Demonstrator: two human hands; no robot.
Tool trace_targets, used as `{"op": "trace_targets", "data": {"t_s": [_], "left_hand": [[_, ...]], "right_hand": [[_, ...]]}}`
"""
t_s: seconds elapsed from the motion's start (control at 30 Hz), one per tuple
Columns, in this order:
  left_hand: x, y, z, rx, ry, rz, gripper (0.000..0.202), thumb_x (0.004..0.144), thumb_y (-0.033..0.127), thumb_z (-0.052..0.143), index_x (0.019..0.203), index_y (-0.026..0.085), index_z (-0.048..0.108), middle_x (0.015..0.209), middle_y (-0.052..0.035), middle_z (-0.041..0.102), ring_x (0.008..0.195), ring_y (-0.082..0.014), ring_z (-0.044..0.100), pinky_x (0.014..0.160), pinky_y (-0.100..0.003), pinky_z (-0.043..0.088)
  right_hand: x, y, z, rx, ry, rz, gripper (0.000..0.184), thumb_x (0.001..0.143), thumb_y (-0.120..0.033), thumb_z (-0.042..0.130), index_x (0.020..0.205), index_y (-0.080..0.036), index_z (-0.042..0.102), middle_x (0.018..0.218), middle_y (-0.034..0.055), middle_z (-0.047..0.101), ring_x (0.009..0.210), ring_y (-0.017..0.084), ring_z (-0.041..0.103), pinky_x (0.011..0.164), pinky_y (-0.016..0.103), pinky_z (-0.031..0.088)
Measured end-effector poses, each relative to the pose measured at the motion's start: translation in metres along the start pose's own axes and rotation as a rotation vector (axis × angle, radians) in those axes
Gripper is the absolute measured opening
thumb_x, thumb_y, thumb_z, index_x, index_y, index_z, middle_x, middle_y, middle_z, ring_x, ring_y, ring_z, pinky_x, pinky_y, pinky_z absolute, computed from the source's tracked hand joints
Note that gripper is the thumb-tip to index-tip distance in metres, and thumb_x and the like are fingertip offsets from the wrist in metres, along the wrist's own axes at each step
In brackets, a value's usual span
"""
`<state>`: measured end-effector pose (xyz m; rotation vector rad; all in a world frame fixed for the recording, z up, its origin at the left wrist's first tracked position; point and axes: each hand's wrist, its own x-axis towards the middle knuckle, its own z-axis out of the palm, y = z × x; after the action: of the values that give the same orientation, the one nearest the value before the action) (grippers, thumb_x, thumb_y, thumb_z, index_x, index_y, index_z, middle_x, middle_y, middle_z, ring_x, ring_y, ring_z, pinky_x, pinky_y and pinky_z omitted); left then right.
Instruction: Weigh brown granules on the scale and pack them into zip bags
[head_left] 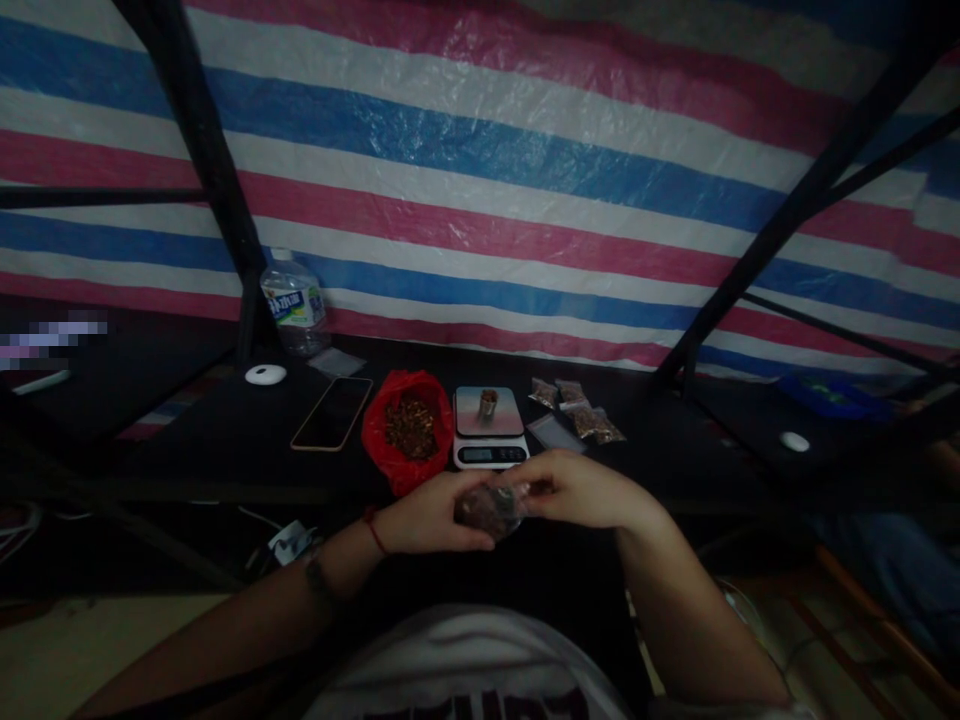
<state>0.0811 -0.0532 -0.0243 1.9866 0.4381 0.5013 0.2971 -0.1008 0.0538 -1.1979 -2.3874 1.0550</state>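
In front of my body, a small clear plastic bag of dark brown bits (489, 510) is held between both hands. My left hand (431, 515) is closed round its left side, thumb below. With bent fingers, my right hand (574, 490) grips the bag's top right edge. Just beyond the hands stands a white digital scale (491, 456) with a small metal cup (488, 403) on its plate, brown bits showing at the cup's mouth. Left of the scale lies an open red plastic bag (375, 455) full of brown and yellowish bits.
Several filled clear packets (596, 424) and flat empty bags (553, 433) lie right of the scale. A phone (332, 413), a white rounded device (265, 375) and a plastic bottle (296, 310) are at left. Black frame posts (217, 170) rise beside striped sheeting (480, 180).
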Motion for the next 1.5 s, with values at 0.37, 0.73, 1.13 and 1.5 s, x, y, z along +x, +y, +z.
{"op": "trace_targets", "data": {"t_s": [0.37, 0.73, 1.13, 1.5], "left_hand": [[0.0, 0.007, 0.003, 0.041, -0.18, -0.009, 0.035, 0.073, 0.035, 0.072, 0.098, 0.013, 0.064, 0.081, -0.0019, 0.067, 0.07, -0.0127, 0.06, 0.062, -0.02, 0.046], [-0.005, 0.002, 0.003, -0.361, -0.444, -0.002, 0.067, 0.064, 0.07, 0.065, 0.098, 0.012, 0.066, 0.085, -0.0053, 0.068, 0.071, -0.0169, 0.059, 0.063, -0.025, 0.048], [-0.002, -0.011, 0.005, -0.647, -0.654, -0.047, 0.068, 0.061, 0.067, 0.07, 0.099, 0.011, 0.066, 0.077, -0.0042, 0.062, 0.068, -0.0175, 0.059, 0.07, -0.031, 0.048], [-0.016, -0.006, -0.034, -0.102, 0.456, 0.253, 0.057, 0.074, 0.053, 0.066, 0.117, 0.018, 0.053, 0.1, -0.0094, 0.062, 0.09, -0.0224, 0.059, 0.08, -0.032, 0.047]], "right_hand": [[-0.014, -0.02, 0.008, -0.239, -0.168, -0.013, 0.027, 0.084, -0.014, 0.053, 0.101, -0.023, 0.071, 0.088, 0.0002, 0.072, 0.076, 0.013, 0.064, 0.068, 0.021, 0.04], [-0.004, -0.036, 0.031, -0.326, -0.121, -0.125, 0.017, 0.084, -0.025, 0.063, 0.1, -0.023, 0.069, 0.088, 0.0003, 0.065, 0.079, 0.013, 0.058, 0.067, 0.021, 0.037], [-0.004, -0.041, 0.026, -0.284, -0.027, -0.25, 0.019, 0.092, -0.027, 0.053, 0.102, -0.026, 0.069, 0.091, 0.0021, 0.057, 0.083, 0.013, 0.054, 0.073, 0.023, 0.041], [0.078, 0.127, 0.002, -0.264, 0.83, 0.202, 0.056, 0.071, -0.034, 0.072, 0.12, -0.013, 0.055, 0.114, 0.0141, 0.06, 0.109, 0.026, 0.055, 0.097, 0.043, 0.041]]}}
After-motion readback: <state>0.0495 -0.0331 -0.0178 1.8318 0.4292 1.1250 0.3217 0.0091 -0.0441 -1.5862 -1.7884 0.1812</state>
